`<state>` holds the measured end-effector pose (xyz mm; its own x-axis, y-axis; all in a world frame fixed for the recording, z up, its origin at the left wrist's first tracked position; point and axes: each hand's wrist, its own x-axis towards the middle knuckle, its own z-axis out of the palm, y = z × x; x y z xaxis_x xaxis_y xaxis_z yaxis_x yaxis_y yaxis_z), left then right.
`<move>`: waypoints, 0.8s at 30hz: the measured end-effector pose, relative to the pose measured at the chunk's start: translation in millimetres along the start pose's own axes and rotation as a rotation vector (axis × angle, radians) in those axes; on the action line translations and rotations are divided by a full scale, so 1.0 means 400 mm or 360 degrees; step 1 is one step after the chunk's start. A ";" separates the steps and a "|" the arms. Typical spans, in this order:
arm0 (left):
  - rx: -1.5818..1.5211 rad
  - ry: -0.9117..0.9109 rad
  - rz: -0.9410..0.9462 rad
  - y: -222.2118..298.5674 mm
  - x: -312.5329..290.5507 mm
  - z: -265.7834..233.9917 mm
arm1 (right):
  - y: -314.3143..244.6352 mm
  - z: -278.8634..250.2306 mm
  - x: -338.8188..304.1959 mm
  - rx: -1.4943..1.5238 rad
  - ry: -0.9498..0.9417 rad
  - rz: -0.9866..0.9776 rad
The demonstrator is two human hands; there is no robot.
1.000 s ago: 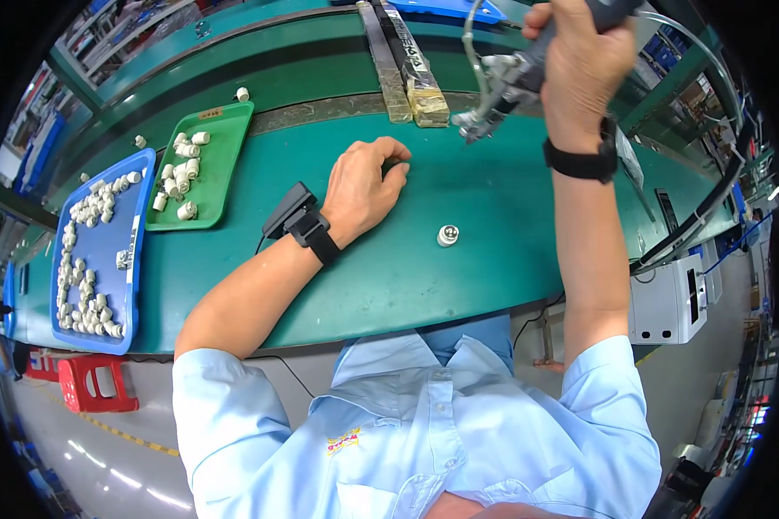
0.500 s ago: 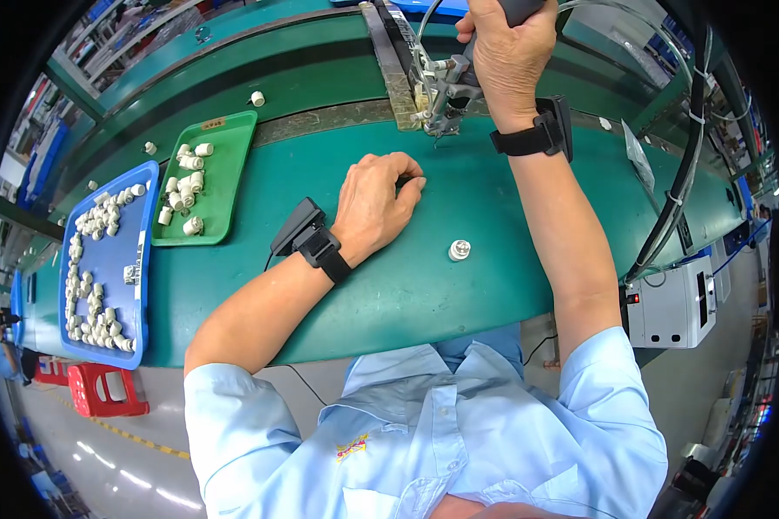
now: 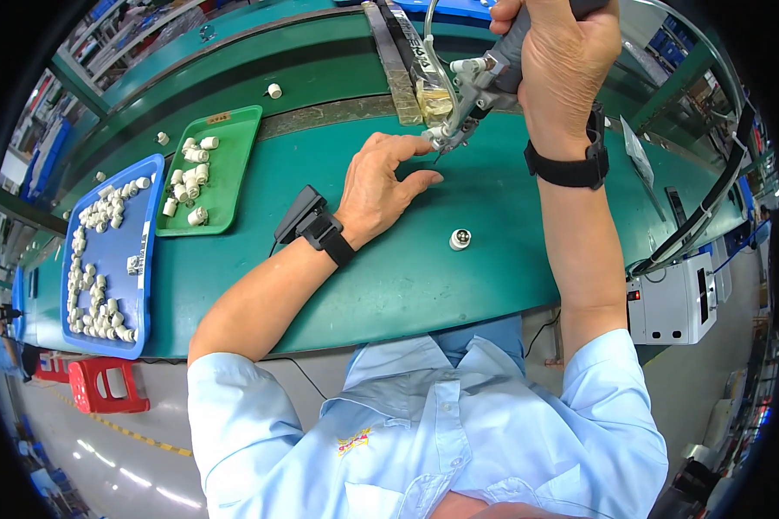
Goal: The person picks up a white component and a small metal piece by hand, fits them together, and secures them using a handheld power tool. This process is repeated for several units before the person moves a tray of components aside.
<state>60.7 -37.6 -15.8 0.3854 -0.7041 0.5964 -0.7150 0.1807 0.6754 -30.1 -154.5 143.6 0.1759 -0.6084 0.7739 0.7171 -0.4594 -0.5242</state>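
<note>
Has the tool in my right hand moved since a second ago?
Yes. Judged against the green tray, the tool has moved left, its tip also a little nearer you.

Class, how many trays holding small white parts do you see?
2: a blue tray at the left, and a green tray just right of it, set farther from the person. Others may hide in the background.
</note>
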 end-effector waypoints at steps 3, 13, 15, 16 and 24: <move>-0.0034 -0.0071 0.0006 -0.001 -0.002 -0.003 | -0.032 -0.001 -0.008 -0.0075 -0.0046 0.0105; 0.0195 -0.0351 0.0044 -0.031 0.067 0.028 | -0.022 -0.030 0.020 -0.0193 -0.0049 0.0004; 0.0211 -0.0368 0.0057 -0.040 0.087 0.044 | -0.032 -0.040 0.032 -0.0194 0.0040 -0.0041; 0.0220 -0.0386 0.0064 -0.045 0.103 0.062 | -0.036 -0.052 0.040 -0.0214 0.0068 -0.0065; 0.0242 -0.0366 0.0085 -0.096 0.136 0.100 | -0.027 -0.122 0.059 -0.0331 0.0067 -0.0158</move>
<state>85.7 -110.3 -26.7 0.2147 -0.8368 0.5037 -0.8166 0.1291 0.5626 -66.8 -195.4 150.2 0.0802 -0.5783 0.8119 0.5743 -0.6390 -0.5118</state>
